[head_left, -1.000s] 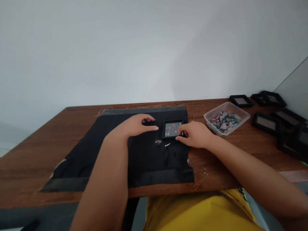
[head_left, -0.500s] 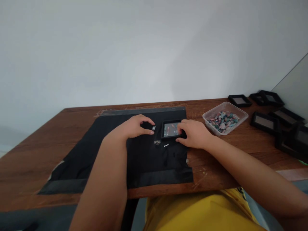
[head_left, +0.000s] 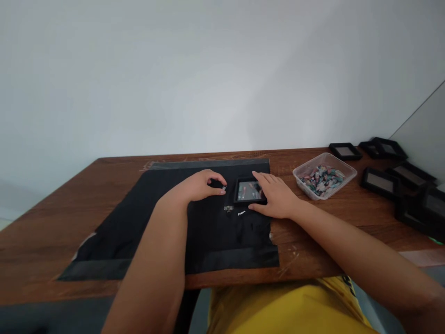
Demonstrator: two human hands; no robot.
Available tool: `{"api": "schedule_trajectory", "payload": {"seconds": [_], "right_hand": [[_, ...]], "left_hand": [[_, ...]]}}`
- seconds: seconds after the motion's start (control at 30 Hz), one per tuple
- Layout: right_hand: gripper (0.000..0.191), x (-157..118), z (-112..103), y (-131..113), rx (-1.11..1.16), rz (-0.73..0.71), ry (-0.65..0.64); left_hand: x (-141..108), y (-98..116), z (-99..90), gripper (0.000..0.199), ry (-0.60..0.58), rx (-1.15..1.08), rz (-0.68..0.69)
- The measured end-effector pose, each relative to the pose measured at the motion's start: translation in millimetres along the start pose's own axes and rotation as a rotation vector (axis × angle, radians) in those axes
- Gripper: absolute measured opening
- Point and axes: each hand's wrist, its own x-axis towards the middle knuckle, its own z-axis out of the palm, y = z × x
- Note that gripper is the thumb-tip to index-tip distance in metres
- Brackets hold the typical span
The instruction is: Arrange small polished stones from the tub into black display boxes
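On the black cloth (head_left: 229,246), a black frame (head_left: 239,200) with a glassy middle lies flat, small coloured pieces showing inside it. My right hand (head_left: 274,195) rests over its right side, fingers spread along the far and near edges. Just left of the frame, my left hand (head_left: 203,185) pinches a small clear item (head_left: 224,188) between thumb and forefinger. A small metallic piece (head_left: 228,208) and a small white piece (head_left: 241,213) lie on the cloth in front of the frame.
A clear plastic tub (head_left: 347,175) of many coloured pieces stands right of my right hand. Several black frames (head_left: 380,182) lie at the far right, some stacked. The wooden table (head_left: 45,218) meets a pale wall behind.
The fingers of my right hand have come out of the frame's middle and spread over its edges. The thumb and forefinger of my left hand have closed on the small clear item.
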Motion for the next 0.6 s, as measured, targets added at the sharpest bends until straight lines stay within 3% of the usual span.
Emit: {"api": "schedule_trajectory", "payload": {"seconds": [0.3,0.6], "right_hand": [[0.098,1,-4,0,0.062,0.007,0.046],[0.09,2,-11,3,0.163,0.011,0.124]], "left_hand": [[0,-1,2.2,0.04,0.01,-0.007,0.03],[-4,18,4.1,0.05,0.033,-0.047,0.044]]}}
